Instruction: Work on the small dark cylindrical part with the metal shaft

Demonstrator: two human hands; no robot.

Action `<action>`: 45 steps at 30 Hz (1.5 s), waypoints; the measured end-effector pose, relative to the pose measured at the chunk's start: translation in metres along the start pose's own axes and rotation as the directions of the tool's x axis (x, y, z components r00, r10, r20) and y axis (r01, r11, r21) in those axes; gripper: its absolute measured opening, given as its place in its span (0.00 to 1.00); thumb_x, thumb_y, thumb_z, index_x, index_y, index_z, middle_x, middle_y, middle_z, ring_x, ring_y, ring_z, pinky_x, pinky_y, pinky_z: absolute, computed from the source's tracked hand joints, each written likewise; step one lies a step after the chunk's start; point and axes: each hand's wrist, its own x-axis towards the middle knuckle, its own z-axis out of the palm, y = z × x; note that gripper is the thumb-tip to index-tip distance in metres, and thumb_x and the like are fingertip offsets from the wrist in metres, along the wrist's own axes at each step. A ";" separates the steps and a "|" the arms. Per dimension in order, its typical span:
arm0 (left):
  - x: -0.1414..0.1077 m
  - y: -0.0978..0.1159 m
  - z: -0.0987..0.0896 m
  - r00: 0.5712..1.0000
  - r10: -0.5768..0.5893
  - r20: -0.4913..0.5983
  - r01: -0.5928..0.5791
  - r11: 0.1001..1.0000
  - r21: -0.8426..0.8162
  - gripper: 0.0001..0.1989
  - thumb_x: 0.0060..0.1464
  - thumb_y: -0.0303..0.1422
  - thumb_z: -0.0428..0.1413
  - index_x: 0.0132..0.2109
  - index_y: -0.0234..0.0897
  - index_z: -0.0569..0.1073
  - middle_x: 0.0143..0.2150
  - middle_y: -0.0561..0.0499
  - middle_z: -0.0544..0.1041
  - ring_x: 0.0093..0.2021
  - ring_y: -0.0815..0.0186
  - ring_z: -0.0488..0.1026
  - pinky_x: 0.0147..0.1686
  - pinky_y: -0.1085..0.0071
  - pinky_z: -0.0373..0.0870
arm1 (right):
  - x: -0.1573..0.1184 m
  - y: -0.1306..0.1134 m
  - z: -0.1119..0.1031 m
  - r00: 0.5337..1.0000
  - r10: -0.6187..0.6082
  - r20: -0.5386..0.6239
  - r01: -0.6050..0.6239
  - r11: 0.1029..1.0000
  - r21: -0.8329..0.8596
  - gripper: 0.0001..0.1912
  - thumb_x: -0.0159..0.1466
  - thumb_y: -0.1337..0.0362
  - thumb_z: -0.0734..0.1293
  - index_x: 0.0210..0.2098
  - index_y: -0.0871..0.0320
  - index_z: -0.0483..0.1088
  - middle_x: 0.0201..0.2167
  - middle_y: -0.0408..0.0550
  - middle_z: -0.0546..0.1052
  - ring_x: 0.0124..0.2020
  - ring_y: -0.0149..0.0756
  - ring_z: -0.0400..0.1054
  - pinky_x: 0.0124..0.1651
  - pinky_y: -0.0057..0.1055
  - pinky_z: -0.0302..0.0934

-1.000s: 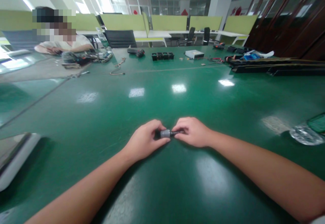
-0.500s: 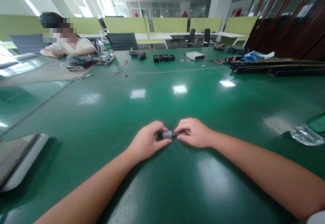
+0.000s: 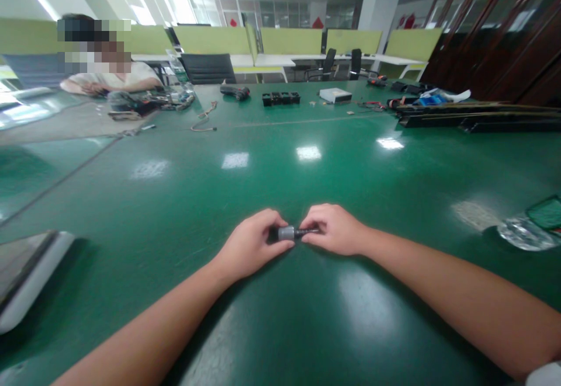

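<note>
Between my hands, low over the green table (image 3: 263, 184), lies a small grey cylinder (image 3: 286, 233) with a thin dark shaft (image 3: 307, 232) pointing right. The thumb and fingers of my left hand (image 3: 258, 240) are closed round the cylinder's left part. My right hand (image 3: 331, 229) pinches the right part of the dark shaft between thumb and fingers. The fingertips of the two hands are a short gap apart. The shaft's far end is hidden in my right hand.
A laptop-like device (image 3: 37, 275) lies at the left edge, a clear glass object (image 3: 528, 233) at the right. Across the table are a black power tool (image 3: 235, 92), black blocks (image 3: 281, 99), a white box (image 3: 335, 95) and dark rails (image 3: 473, 116). A person (image 3: 109, 76) sits at the far left.
The whole view has shifted slightly, so the background sits a little further left. Both hands keep their hold on the cylinder and shaft, with hardly any movement.
</note>
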 end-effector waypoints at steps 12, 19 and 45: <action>0.000 0.000 -0.001 1.000 -0.004 -0.002 0.004 1.000 -0.015 0.13 0.52 0.41 0.63 0.41 0.39 0.75 0.32 0.54 0.73 0.30 0.67 0.67 0.31 0.71 0.61 | 0.000 0.001 -0.003 0.999 0.029 -0.012 -0.029 0.999 0.041 0.04 0.56 0.70 0.73 0.33 0.61 0.77 0.24 0.40 0.70 0.25 0.27 0.60 0.31 0.25 0.52; 0.000 0.002 -0.001 1.000 -0.017 0.002 0.017 1.000 -0.023 0.12 0.52 0.41 0.62 0.41 0.39 0.75 0.31 0.55 0.73 0.30 0.67 0.68 0.31 0.72 0.62 | -0.001 0.000 -0.003 0.999 0.030 -0.014 -0.029 0.999 0.044 0.04 0.56 0.69 0.73 0.33 0.61 0.77 0.24 0.40 0.69 0.25 0.27 0.60 0.31 0.25 0.52; -0.001 0.005 -0.004 0.999 -0.031 0.007 0.031 1.000 -0.001 0.12 0.53 0.42 0.61 0.38 0.38 0.74 0.27 0.56 0.69 0.29 0.66 0.66 0.30 0.72 0.60 | -0.004 0.005 -0.011 0.996 0.081 -0.033 -0.081 0.997 0.000 0.04 0.54 0.72 0.71 0.30 0.60 0.75 0.25 0.41 0.71 0.25 0.27 0.61 0.30 0.25 0.54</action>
